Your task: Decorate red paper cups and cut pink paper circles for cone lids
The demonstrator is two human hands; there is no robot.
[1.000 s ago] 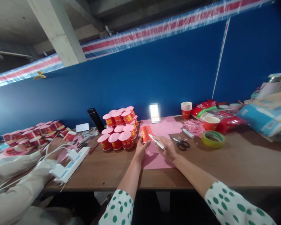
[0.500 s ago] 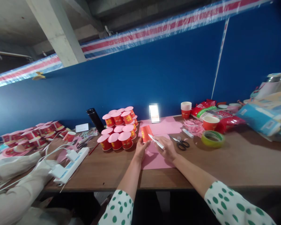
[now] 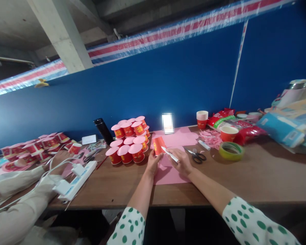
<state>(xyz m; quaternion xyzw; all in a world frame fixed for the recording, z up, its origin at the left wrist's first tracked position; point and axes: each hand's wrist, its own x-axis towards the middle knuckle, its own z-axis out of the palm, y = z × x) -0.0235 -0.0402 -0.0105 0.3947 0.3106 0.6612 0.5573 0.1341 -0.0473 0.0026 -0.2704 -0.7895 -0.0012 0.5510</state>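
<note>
My left hand (image 3: 153, 162) grips an upturned red paper cup (image 3: 159, 145) standing on a pink paper sheet (image 3: 169, 173) on the brown table (image 3: 257, 180). My right hand (image 3: 181, 161) is closed round a white pen-like stick (image 3: 169, 153) whose tip touches the cup's base. Just left of the cup stands a stacked pile of red cups with pink lids (image 3: 130, 139). Black scissors (image 3: 197, 156) lie right of my right hand.
A green tape roll (image 3: 231, 151), an open red cup (image 3: 228, 133), a stack of cups (image 3: 202, 119), pink scraps and bags sit to the right. A black flask (image 3: 103, 130) and white power strip (image 3: 75, 179) lie left, where another person's sleeves (image 3: 17, 190) and more cups (image 3: 35, 148) are.
</note>
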